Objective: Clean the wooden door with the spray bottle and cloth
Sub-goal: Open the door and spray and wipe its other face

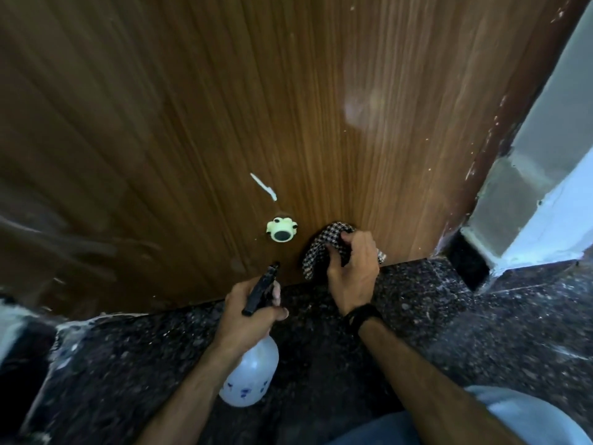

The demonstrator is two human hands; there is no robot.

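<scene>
The brown wooden door [224, 107] fills the upper view and reaches down to the dark floor. My left hand [250, 311] grips the black trigger head of a white spray bottle [252, 375], its nozzle aimed at the door's bottom part. My right hand [351, 271] holds a black-and-white checked cloth [321, 248] bunched against the door near its bottom edge. A white streak [263, 186] marks the wood above a pale green door stopper [281, 231].
Dark speckled stone floor [433, 316] lies below the door. A scuffed brown door frame [500, 139] and a white wall [545, 187] stand at the right. My knees, in blue, show at the bottom right.
</scene>
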